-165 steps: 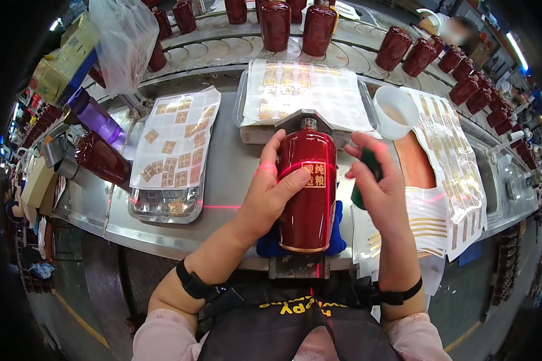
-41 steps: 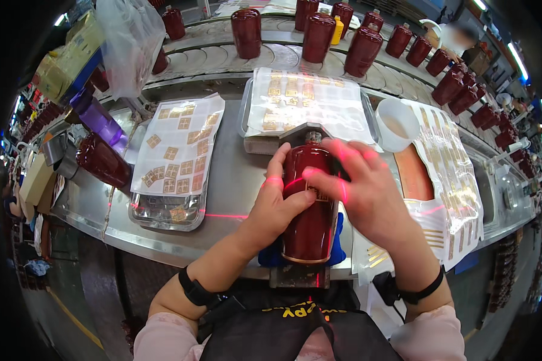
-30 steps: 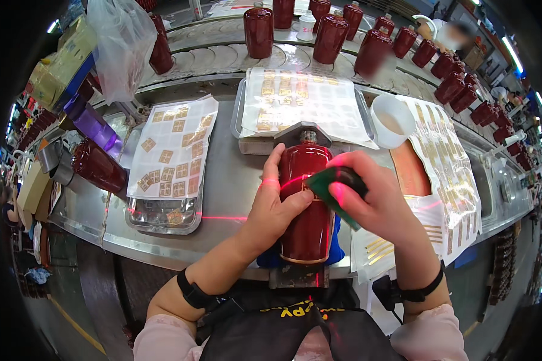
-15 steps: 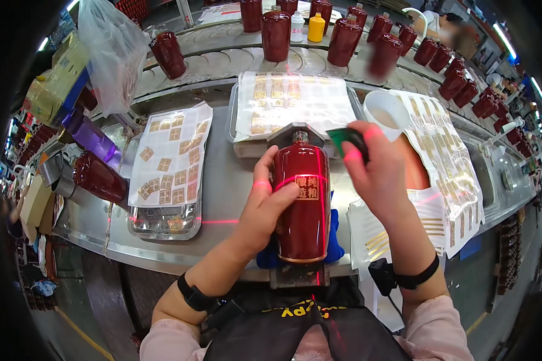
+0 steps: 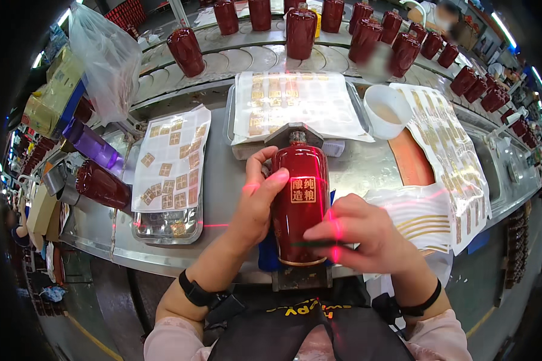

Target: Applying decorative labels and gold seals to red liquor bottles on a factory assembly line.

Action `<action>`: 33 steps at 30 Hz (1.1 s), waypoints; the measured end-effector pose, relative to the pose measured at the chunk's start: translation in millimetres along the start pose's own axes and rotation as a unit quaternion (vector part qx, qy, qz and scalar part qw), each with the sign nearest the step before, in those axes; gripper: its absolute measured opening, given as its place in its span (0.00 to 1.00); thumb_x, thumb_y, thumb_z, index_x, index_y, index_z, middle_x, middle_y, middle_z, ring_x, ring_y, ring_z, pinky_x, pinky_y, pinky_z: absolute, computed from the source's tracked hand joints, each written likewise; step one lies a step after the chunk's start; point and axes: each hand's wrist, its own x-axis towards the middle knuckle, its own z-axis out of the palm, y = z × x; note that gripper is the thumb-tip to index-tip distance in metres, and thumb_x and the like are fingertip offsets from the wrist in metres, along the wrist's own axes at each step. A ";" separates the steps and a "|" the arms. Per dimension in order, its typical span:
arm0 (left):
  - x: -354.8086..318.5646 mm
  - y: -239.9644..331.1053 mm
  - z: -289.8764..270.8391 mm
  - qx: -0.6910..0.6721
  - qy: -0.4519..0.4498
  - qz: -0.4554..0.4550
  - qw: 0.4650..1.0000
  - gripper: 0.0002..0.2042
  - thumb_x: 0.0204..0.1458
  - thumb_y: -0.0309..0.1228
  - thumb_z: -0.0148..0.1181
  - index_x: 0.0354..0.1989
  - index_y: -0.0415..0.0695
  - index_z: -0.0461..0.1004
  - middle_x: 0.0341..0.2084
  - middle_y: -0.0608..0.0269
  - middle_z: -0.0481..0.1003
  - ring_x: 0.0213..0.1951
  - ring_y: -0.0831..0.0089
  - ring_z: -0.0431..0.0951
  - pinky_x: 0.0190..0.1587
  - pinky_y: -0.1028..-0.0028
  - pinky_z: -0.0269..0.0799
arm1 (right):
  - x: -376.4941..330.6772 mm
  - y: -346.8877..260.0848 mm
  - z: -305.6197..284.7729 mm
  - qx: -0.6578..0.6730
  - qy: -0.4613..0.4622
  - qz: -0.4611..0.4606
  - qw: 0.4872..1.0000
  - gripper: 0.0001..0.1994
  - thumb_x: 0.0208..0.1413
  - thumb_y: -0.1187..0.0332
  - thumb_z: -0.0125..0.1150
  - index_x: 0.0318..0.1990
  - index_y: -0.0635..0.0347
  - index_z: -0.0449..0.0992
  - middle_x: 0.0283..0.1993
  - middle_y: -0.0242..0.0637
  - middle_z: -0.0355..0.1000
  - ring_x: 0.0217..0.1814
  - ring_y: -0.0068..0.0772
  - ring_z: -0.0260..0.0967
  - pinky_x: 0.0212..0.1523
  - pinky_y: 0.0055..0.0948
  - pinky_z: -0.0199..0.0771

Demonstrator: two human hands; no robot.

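A dark red glossy bottle [image 5: 294,225] leans back in a dark metal cradle [image 5: 301,279] in front of me. A square gold decal [image 5: 303,189] sits on its face. My left hand [image 5: 256,198] grips the bottle's left side, with the thumb on the front near the shoulder. My right hand [image 5: 370,234] is closed on a thin dark green scraper [image 5: 319,243], seen edge-on against the bottle's lower front. Behind the bottle, a sheet of gold decals [image 5: 274,114] lies on a tray. Bluish cloth [image 5: 268,253] shows under the bottle.
Another decal sheet [image 5: 171,153] covers a clear tray at left, beside a lying red bottle [image 5: 102,185]. A white cup [image 5: 386,114] and sheets of gold strips [image 5: 454,156] are at right. Red bottles [image 5: 301,36] stand along the conveyor [image 5: 241,60] behind.
My right hand has come down and left with the scraper, from above the bottle's right side to its lower front. My left thumb has shifted up off the decal. Conveyor bottles have moved right.
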 end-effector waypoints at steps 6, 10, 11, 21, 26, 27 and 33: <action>2.3 -0.6 0.8 0.047 0.007 0.010 0.999 0.28 0.58 0.32 0.56 0.63 0.41 0.49 0.49 0.56 0.67 0.48 0.74 0.71 0.51 0.73 0.70 | -2.3 30.8 6.6 -0.119 0.191 0.224 0.948 0.14 0.54 0.78 0.56 0.50 0.65 0.71 0.40 0.45 0.72 0.39 0.43 0.71 0.38 0.33 0.71; 4.4 0.0 -2.0 0.031 -0.013 0.009 0.999 0.30 0.57 0.31 0.58 0.63 0.40 0.49 0.50 0.56 0.67 0.50 0.74 0.70 0.53 0.73 0.68 | -16.1 22.4 21.0 -0.204 0.067 0.059 0.975 0.29 0.42 0.81 0.56 0.58 0.56 0.70 0.59 0.52 0.64 0.52 0.53 0.64 0.53 0.43 0.68; 6.3 -1.1 -2.2 0.126 -0.013 0.034 0.991 0.30 0.56 0.31 0.59 0.63 0.39 0.49 0.52 0.56 0.65 0.53 0.73 0.68 0.56 0.73 0.66 | -19.9 17.2 25.4 -0.196 0.036 0.083 0.977 0.29 0.43 0.81 0.56 0.58 0.52 0.72 0.62 0.50 0.61 0.53 0.53 0.62 0.55 0.41 0.68; 7.0 -5.4 -4.4 0.111 -0.035 0.056 0.992 0.27 0.58 0.31 0.55 0.62 0.37 0.52 0.54 0.57 0.63 0.55 0.73 0.65 0.59 0.73 0.60 | -23.0 16.7 32.5 -0.180 0.060 0.108 0.976 0.27 0.43 0.78 0.57 0.55 0.50 0.75 0.60 0.45 0.63 0.52 0.49 0.63 0.53 0.40 0.69; 5.6 -8.2 -10.0 0.083 -0.028 0.051 0.995 0.28 0.60 0.34 0.52 0.65 0.37 0.50 0.56 0.57 0.62 0.58 0.73 0.62 0.62 0.72 0.56 | -25.0 17.6 30.1 -0.191 0.062 0.099 0.975 0.26 0.43 0.79 0.57 0.55 0.51 0.75 0.58 0.44 0.65 0.52 0.49 0.64 0.53 0.41 0.69; 3.5 -9.3 -11.6 0.065 -0.031 0.050 0.996 0.30 0.60 0.35 0.52 0.66 0.36 0.48 0.58 0.56 0.61 0.59 0.72 0.61 0.64 0.72 0.54 | -23.7 18.7 27.4 -0.200 0.048 0.098 0.974 0.27 0.43 0.80 0.58 0.56 0.54 0.73 0.56 0.45 0.66 0.51 0.49 0.65 0.52 0.41 0.70; -21.5 -15.2 -19.3 0.144 -0.093 0.063 0.983 0.51 0.52 0.45 0.63 0.71 0.36 0.31 0.68 0.49 0.47 0.67 0.63 0.53 0.67 0.67 0.50 | 8.3 27.0 2.5 -0.090 0.089 0.086 0.988 0.24 0.45 0.81 0.62 0.53 0.64 0.68 0.47 0.47 0.70 0.45 0.53 0.68 0.43 0.42 0.72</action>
